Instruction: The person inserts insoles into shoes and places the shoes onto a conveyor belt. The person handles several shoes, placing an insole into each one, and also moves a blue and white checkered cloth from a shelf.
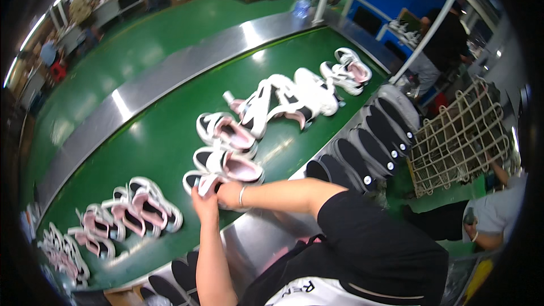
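Note:
Both my hands are at a white sneaker (pixel 190 179) with pink lining, at the near edge of a green conveyor belt (pixel 158 158). Fingers of my left hand (pixel 204 199) are closed on its side. My right hand (pixel 229 194), with a white band on the wrist, is closed at the shoe's opening; its fingertips are partly hidden. Just beyond lies another white sneaker (pixel 241 165), close against the held one. Farther up is a further sneaker (pixel 226 134) with a pink inside.
More sneakers lie on the belt to the far right (pixel 309 93) and left (pixel 148 209). Dark insoles (pixel 351 156) line the near metal ledge (pixel 255 238). A rope-mesh rack (pixel 459 136) and a co-worker's arm (pixel 487 241) are at right. A plastic bottle (pixel 302 3) stands on the far rim.

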Available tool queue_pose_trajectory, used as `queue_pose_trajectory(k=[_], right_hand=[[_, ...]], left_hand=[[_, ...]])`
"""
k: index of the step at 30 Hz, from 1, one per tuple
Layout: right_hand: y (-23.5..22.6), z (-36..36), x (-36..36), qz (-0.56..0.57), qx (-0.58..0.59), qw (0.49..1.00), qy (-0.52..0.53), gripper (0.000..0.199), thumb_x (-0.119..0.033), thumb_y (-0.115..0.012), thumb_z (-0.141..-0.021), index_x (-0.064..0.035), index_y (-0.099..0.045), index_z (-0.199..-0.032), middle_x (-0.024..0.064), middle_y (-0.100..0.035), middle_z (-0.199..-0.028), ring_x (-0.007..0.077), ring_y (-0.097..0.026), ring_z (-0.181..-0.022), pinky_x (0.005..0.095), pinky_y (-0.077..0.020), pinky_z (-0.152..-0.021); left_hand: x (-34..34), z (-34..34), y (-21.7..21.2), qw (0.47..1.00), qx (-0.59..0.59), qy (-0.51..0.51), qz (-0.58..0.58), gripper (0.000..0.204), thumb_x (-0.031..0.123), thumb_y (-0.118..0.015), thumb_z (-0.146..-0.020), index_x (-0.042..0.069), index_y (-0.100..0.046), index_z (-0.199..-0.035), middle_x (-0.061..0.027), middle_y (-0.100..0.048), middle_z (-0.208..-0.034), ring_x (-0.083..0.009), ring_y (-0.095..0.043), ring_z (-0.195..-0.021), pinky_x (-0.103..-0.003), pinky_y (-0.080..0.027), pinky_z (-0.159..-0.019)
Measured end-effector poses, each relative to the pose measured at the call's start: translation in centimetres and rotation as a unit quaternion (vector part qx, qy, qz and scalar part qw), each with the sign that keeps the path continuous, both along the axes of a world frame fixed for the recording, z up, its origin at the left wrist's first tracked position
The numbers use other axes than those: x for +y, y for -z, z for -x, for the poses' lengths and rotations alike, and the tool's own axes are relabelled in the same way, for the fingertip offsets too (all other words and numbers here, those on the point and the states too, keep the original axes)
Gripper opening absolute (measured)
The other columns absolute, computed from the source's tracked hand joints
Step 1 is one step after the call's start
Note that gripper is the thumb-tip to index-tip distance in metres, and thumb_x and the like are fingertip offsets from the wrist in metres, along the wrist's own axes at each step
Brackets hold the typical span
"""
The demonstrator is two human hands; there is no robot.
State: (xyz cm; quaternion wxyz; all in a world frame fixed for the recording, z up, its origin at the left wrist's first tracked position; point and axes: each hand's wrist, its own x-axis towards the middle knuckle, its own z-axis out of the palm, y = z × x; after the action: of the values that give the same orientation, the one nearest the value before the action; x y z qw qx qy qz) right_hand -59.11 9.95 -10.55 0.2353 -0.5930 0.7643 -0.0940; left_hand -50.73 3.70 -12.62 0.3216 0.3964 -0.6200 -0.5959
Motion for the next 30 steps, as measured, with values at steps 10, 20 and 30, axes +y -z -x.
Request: queue_pose_trajectory(k=[10,20,30], right_hand=[[-1.6,-0.6,-1.1,-0.181,0.133,0.973,-0.054,0.026,-0.019,-0.044,-0.076,-0.0095,-0.063,-0.092,0.0107,-0.060,-0.096,0.0218,-0.056,-0.092,0.0328,-0.0388,-0.083],[-4.0,0.6,0.6,-0.200,0.115,0.955,-0.184,0.017,-0.011,-0.049,-0.066,-0.0070,-0.064,-0.075,0.0104,-0.062,-0.076,0.0234,-0.060,-0.073,0.0384,-0.0425,-0.070],[-2.8,0.7,2.7,-0.234,0.104,0.945,-0.204,0.015,-0.011,-0.052,-0.060,-0.0087,-0.063,-0.069,0.0081,-0.062,-0.073,0.0216,-0.058,-0.073,0.0422,-0.0278,-0.079]], left_hand=[[0.2,-0.4,-1.4,0.986,-0.145,0.050,0.064,0.049,0.005,-0.056,-0.061,-0.005,-0.042,-0.107,-0.0203,-0.055,-0.095,-0.0262,-0.055,-0.090,-0.032,-0.043,-0.074],[0.1,-0.5,-0.4,0.992,-0.086,0.045,0.080,0.038,0.001,-0.049,-0.062,0.001,-0.045,-0.100,-0.0199,-0.056,-0.090,-0.0333,-0.055,-0.086,-0.036,-0.044,-0.072],[0.7,0.1,0.1,0.995,-0.075,0.015,0.060,0.027,0.008,-0.053,-0.071,0.000,-0.049,-0.096,-0.0182,-0.058,-0.090,-0.0309,-0.056,-0.087,-0.034,-0.044,-0.073]])
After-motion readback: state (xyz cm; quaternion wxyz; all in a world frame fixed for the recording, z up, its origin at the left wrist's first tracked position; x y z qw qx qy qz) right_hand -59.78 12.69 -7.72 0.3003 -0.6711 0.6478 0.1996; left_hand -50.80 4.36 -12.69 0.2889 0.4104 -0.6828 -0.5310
